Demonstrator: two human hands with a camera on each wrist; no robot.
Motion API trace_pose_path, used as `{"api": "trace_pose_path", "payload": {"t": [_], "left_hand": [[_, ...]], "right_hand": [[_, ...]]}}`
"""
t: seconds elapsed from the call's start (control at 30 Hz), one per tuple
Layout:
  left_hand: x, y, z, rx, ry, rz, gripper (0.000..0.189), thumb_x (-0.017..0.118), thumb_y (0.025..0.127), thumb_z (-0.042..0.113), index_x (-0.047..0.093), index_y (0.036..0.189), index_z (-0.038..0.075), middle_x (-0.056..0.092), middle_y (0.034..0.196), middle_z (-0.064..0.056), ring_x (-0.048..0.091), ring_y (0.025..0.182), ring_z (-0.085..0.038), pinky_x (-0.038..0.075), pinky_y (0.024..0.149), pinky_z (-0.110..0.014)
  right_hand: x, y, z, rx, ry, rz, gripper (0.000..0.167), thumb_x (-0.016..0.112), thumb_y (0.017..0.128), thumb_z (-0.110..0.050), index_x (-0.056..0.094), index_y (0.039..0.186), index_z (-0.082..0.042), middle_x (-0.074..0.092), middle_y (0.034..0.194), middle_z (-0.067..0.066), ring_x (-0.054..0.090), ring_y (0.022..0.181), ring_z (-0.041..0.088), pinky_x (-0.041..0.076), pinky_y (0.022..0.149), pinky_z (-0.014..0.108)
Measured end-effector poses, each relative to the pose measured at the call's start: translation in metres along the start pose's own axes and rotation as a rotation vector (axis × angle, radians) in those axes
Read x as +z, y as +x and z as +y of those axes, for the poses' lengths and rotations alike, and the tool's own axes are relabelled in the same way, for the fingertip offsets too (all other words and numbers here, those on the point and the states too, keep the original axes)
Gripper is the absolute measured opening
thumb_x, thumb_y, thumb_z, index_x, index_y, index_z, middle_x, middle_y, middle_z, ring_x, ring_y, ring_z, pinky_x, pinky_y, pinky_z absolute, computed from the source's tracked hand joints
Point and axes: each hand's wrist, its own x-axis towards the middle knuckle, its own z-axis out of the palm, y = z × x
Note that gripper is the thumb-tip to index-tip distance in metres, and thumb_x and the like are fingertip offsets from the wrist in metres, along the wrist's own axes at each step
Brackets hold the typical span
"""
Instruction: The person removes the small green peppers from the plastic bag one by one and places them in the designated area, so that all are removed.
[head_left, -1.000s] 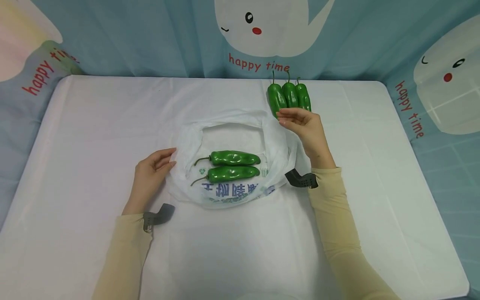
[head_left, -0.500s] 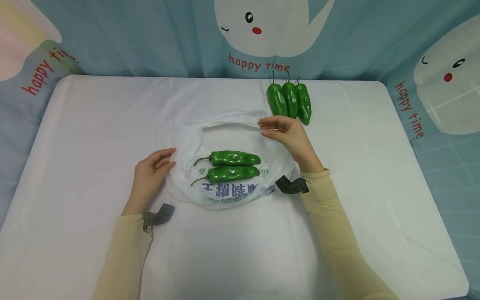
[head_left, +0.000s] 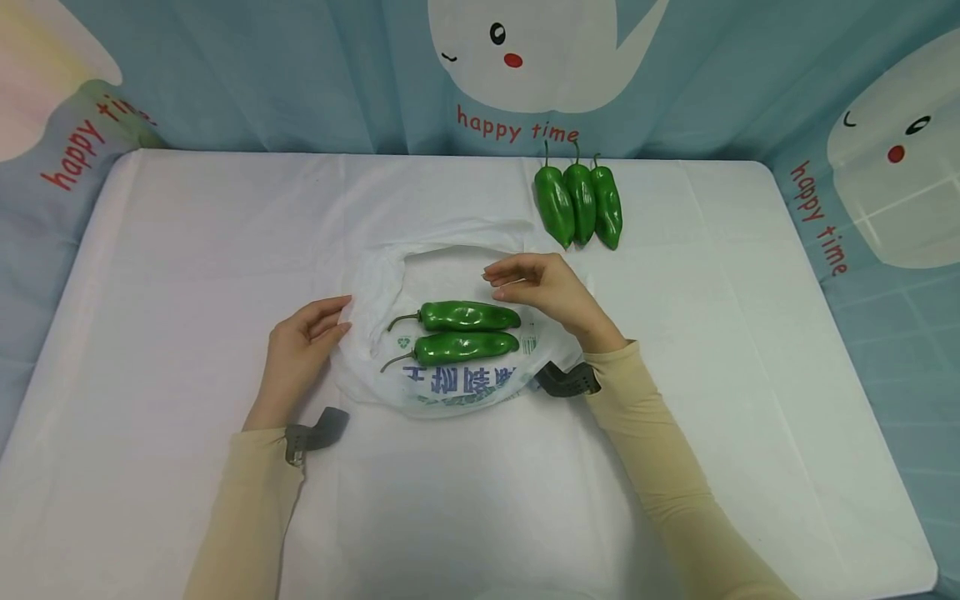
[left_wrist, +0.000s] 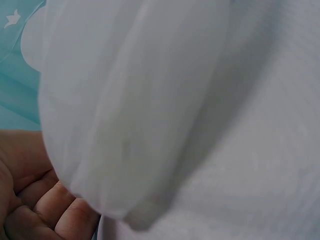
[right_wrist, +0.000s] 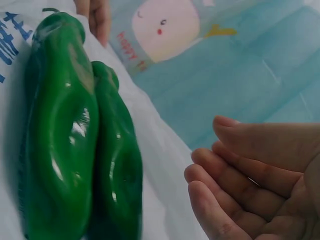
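A white plastic bag [head_left: 378,287] with blue print lies with its mouth spread wide in the middle of the table. Two glossy green peppers [head_left: 468,316] lie side by side inside it, stems to the left. At the bag's left edge, my left hand [head_left: 306,337] holds the plastic between thumb and fingers; in the left wrist view the bag hides the fingertips. My right hand [head_left: 551,292] hovers over the bag's right side, just beyond the peppers. Its fingers are loosely bent with nothing between them, as the right hand [right_wrist: 255,185] also shows in the right wrist view.
Three more green peppers [head_left: 579,204] lie in a row near the far edge, right of the bag, stems pointing away. A white cloth [head_left: 750,375] covers the table. Behind it hangs a blue curtain [head_left: 300,75] with cartoon prints.
My right hand has moved left and nearer, away from the row of three peppers to over the bag. The left hand, the bag and the peppers have stayed in place.
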Motion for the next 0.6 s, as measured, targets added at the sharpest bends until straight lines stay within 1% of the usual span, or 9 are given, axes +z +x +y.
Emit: {"api": "trace_pose_path", "payload": {"t": [0.1,0.23,0.3,0.4,0.53,0.6], "left_hand": [[-0.0002,-0.0002,0.0007,-0.001,-0.003,-0.002,0.035,0.065,0.090,0.007,0.060,0.124,0.001,0.063,0.116,-0.018,0.060,0.096,0.001,0.046,0.078,-0.005],[0.0000,-0.0002,0.0000,-0.002,0.001,-0.001,0.035,0.065,0.090,0.007,0.060,0.124,0.001,0.062,0.119,-0.017,0.059,0.097,0.002,0.045,0.079,-0.005],[0.0002,0.0001,-0.0006,0.000,0.007,0.002,0.035,0.065,0.090,0.007,0.060,0.124,0.001,0.062,0.120,-0.017,0.058,0.097,0.004,0.045,0.079,-0.004],[0.0004,0.0003,-0.0014,0.002,0.009,0.004,0.035,0.064,0.090,0.006,0.060,0.124,0.001,0.062,0.119,-0.017,0.058,0.096,0.005,0.045,0.079,-0.005],[0.0005,0.0004,-0.0012,-0.001,0.010,0.005,0.035,0.064,0.090,0.007,0.060,0.124,0.001,0.062,0.118,-0.017,0.058,0.096,0.004,0.046,0.079,-0.005],[0.0005,0.0003,-0.0009,-0.002,0.014,0.005,0.035,0.065,0.090,0.007,0.060,0.124,0.001,0.062,0.118,-0.017,0.059,0.097,0.002,0.046,0.079,-0.005]], "right_hand": [[0.0027,0.0008,0.0014,0.005,-0.028,-0.028,0.031,0.066,0.085,0.003,0.062,0.115,0.008,0.063,0.114,0.018,0.059,0.105,0.031,0.054,0.084,0.030],[0.0059,0.0012,0.0019,0.016,-0.053,-0.072,0.030,0.066,0.085,0.002,0.063,0.114,0.007,0.064,0.114,0.017,0.061,0.100,0.025,0.054,0.083,0.031],[0.0071,0.0014,0.0020,0.029,-0.043,-0.095,0.029,0.065,0.085,0.003,0.063,0.114,0.007,0.063,0.114,0.018,0.062,0.097,0.025,0.055,0.082,0.032],[0.0082,0.0021,0.0028,0.048,-0.032,-0.127,0.029,0.064,0.086,0.005,0.062,0.115,0.008,0.063,0.115,0.020,0.063,0.097,0.025,0.055,0.083,0.033],[0.0089,0.0034,0.0045,0.060,-0.065,-0.142,0.029,0.066,0.085,0.004,0.063,0.114,0.006,0.064,0.114,0.017,0.062,0.102,0.023,0.054,0.085,0.032],[0.0092,0.0041,0.0055,0.063,-0.088,-0.144,0.029,0.067,0.084,0.003,0.064,0.113,0.005,0.065,0.112,0.016,0.062,0.101,0.023,0.054,0.085,0.031]]}}
